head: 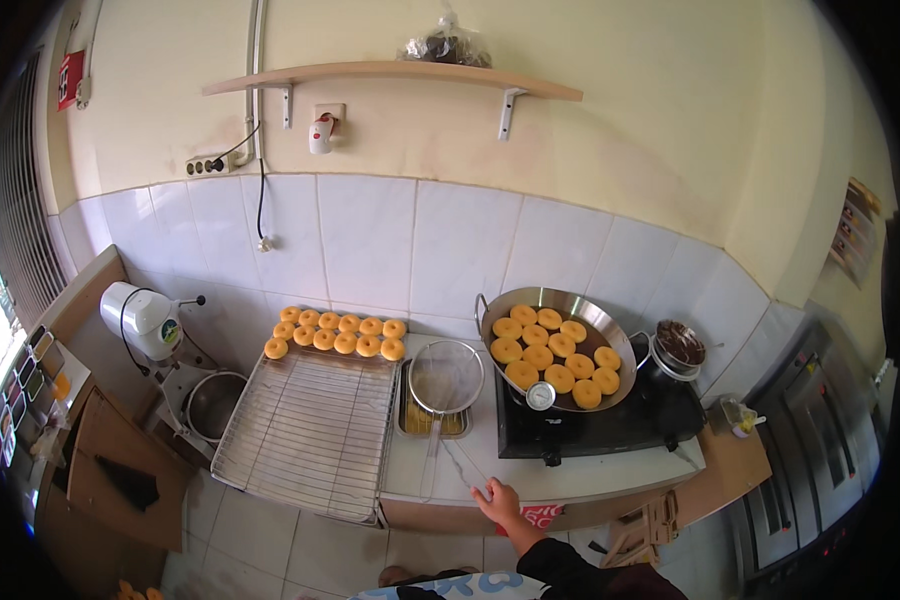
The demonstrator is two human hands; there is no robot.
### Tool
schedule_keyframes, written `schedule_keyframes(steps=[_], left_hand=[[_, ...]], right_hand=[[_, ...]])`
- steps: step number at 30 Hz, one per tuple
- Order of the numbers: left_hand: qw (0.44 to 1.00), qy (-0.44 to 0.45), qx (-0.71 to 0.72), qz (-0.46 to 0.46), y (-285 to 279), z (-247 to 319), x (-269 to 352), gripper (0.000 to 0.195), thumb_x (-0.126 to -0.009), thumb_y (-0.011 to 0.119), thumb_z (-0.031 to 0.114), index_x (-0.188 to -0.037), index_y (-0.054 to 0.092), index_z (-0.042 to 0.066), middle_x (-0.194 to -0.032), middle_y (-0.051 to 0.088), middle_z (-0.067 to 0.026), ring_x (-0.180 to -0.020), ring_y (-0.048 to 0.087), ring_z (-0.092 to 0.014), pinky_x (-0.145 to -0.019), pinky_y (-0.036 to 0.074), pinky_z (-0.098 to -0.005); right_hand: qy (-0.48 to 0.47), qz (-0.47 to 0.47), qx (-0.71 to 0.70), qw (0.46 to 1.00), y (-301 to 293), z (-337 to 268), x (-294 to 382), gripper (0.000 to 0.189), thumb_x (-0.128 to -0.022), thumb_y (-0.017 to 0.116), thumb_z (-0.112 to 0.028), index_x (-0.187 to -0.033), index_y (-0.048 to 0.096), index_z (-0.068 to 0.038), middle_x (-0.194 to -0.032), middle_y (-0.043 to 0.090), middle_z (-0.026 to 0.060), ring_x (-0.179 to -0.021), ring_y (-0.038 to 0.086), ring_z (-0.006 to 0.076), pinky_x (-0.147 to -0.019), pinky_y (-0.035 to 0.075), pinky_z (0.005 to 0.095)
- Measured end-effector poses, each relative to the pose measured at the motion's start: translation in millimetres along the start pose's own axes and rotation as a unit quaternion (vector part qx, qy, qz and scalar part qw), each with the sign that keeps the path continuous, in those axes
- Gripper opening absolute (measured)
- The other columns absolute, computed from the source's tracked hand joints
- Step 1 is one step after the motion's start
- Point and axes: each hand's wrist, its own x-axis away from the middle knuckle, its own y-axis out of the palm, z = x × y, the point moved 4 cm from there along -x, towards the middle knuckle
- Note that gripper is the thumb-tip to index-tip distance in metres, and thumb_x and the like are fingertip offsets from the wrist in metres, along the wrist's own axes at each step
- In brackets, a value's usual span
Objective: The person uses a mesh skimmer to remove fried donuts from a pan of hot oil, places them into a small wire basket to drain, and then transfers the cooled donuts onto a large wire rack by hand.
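My right hand (497,501) is closed around the near end of a pair of thin sticks (465,463), apparently metal, at the counter's front edge. Their far ends point toward a round wire-mesh strainer (447,375), which rests over a rectangular metal tray (468,429). My left hand is out of view. To the right of the strainer, a wide two-handled metal pan (621,330) holds oil with several golden ring doughnuts (538,357) in it. A dial thermometer (541,395) sits at the pan's near rim. More doughnuts (346,343) line the back of a wire cooling rack (307,427) at left.
Under the pan is a black gas stove (600,435). A chocolate-smeared bowl (680,343) stands behind it at right. A stand mixer (139,319) with a metal bowl (217,405) is left of the rack. A deck oven (810,435) stands far right; a wooden shelf (390,71) hangs above.
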Motion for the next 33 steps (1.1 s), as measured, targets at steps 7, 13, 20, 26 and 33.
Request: schedule_keyframes(steps=[7, 13, 20, 26, 33], left_hand=[[0.995, -0.022, -0.056, -0.084, -8, 56, 48, 0.029, -0.081, 0.046, 0.027, -0.095, 0.064, 0.009, -0.104, 0.060, -0.0133, -0.097, 0.057, -0.031, -0.079, 0.048, -0.0401], [0.992, -0.002, -0.092, -0.082, -6, 116, 66, 0.028, -0.081, 0.046, 0.025, -0.092, 0.065, 0.008, -0.102, 0.061, -0.0145, -0.095, 0.058, -0.031, -0.077, 0.049, -0.0401], [0.992, -0.029, -0.096, -0.077, 2, 150, 109, 0.026, -0.080, 0.047, 0.023, -0.089, 0.066, 0.008, -0.099, 0.061, -0.0160, -0.093, 0.059, -0.031, -0.075, 0.049, -0.0401], [0.990, -0.112, -0.086, -0.026, 21, 129, 119, 0.023, -0.078, 0.048, 0.018, -0.083, 0.067, 0.007, -0.094, 0.063, -0.0158, -0.087, 0.061, -0.032, -0.071, 0.051, -0.0395], [0.989, -0.075, -0.117, 0.052, -1, 131, 75, 0.021, -0.077, 0.050, 0.015, -0.085, 0.068, 0.010, -0.086, 0.064, -0.0126, -0.086, 0.062, -0.029, -0.072, 0.050, -0.0400]], right_hand=[[0.003, -0.112, -0.060, 0.992, -8, 5, 39, 0.042, -0.076, 0.060, -0.048, -0.066, 0.045, -0.009, -0.049, 0.047, 0.0079, -0.047, 0.052, 0.0309, -0.043, 0.038, 0.0409], [-0.001, -0.268, -0.097, 0.959, -24, 17, 78, 0.043, -0.080, 0.059, -0.045, -0.066, 0.041, -0.009, -0.047, 0.041, 0.0048, -0.042, 0.047, 0.0224, -0.041, 0.033, 0.0357], [-0.100, -0.250, -0.147, 0.952, -46, 31, 68, 0.040, -0.081, 0.063, -0.036, -0.064, 0.039, -0.008, -0.045, 0.035, 0.0050, -0.039, 0.042, 0.0191, -0.038, 0.029, 0.0322], [-0.155, -0.189, -0.241, 0.939, -69, -2, 51, 0.037, -0.082, 0.064, -0.028, -0.063, 0.039, -0.008, -0.046, 0.032, 0.0046, -0.037, 0.036, 0.0170, -0.037, 0.027, 0.0300], [-0.126, -0.212, -0.244, 0.938, -64, -14, 34, 0.032, -0.081, 0.060, -0.036, -0.072, 0.050, -0.008, -0.050, 0.046, 0.0088, -0.042, 0.046, 0.0266, -0.040, 0.035, 0.0368]])
